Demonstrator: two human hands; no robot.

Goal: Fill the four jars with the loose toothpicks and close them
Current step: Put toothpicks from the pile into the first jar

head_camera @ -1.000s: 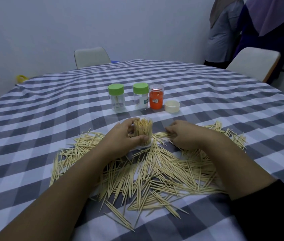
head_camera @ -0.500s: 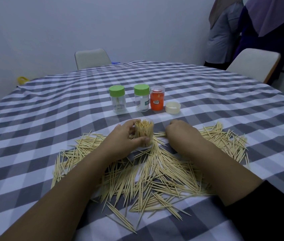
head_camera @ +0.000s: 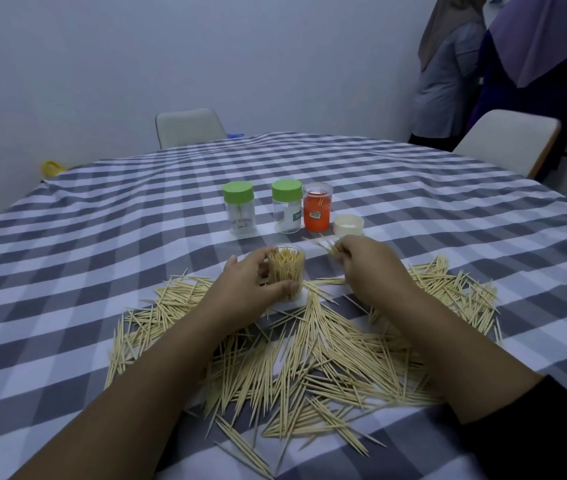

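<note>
Head view, four jars (head_camera: 286, 272), two green lids (head_camera: 238, 192), one loose lid (head_camera: 348, 224)

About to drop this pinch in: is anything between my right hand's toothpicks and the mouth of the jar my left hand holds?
Nothing visible. The right hand pinches its toothpicks just right of the open jar, which the left hand grips by its side. The mouth is uncovered, though already packed.

A table under a grey-and-white checked cloth (head_camera: 102, 237) carries a wide scatter of loose toothpicks (head_camera: 310, 358), an open jar (head_camera: 287, 271) packed with toothpicks, two green-lidded jars (head_camera: 239, 212) (head_camera: 287, 210), an orange jar (head_camera: 316, 211) and a cream lid (head_camera: 348, 225) just beside it
</note>
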